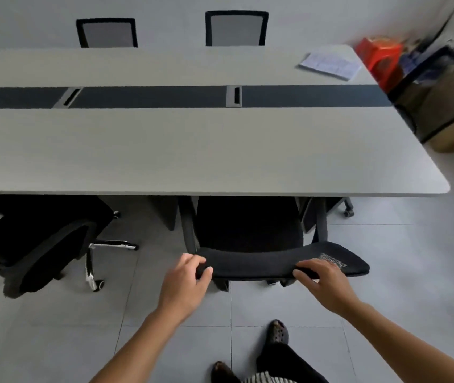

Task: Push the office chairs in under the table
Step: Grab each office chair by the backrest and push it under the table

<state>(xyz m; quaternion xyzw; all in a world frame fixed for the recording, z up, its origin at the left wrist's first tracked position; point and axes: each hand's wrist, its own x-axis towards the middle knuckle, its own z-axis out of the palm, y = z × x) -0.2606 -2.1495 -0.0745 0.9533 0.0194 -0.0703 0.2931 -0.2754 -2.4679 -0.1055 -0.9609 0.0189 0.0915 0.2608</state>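
Observation:
A black office chair stands at the near edge of the long grey table, its seat partly under the tabletop. My left hand grips the left end of the chair's backrest top. My right hand rests curled over the backrest's right part. A second black office chair stands to the left, turned at an angle, its seat near the table edge and its chrome base out on the floor.
Two chairs stand pushed in at the table's far side. Papers lie on the far right corner. A red box and cardboard boxes sit past the table's right end. My feet are on the tiled floor.

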